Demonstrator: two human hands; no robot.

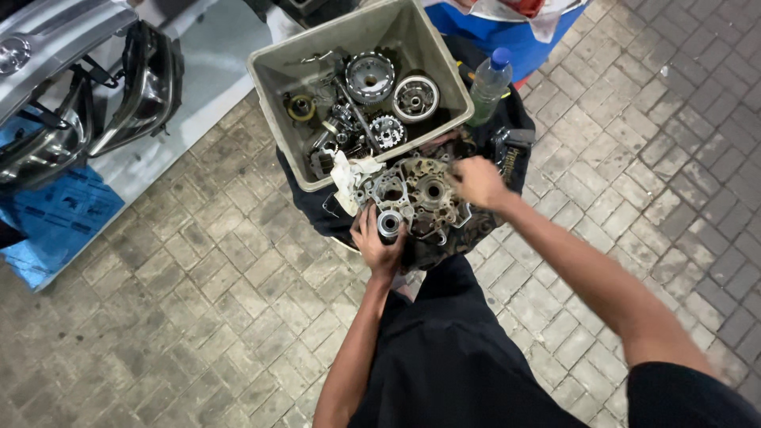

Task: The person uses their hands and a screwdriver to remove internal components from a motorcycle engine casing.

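Between the person's knees, on a dark cloth [313, 208] spread over the grey paving-stone floor [198, 301], lies a grey cast-metal engine casing half [424, 202] with round bearing holes. The left hand [379, 242] has its grip closed around the near edge of this casing, just beside a short shiny steel sleeve [389, 224] that stands up from it. The right hand [478, 182] rests on the far right edge of the casing; its fingers curl down onto the metal, and I cannot tell whether the grip holds some small thing. A crumpled white rag [353, 176] lies at the casing's left side, touching it. Just behind stands a beige rectangular plastic tub [273, 75], which contains toothed gears, a round clutch basket [369, 77] and other oily metal parts. A clear plastic bottle with a blue cap [490, 83] stands near the tub's right wall. Well apart, at far left, is a silver vehicle body panel with a headlight [135, 83].
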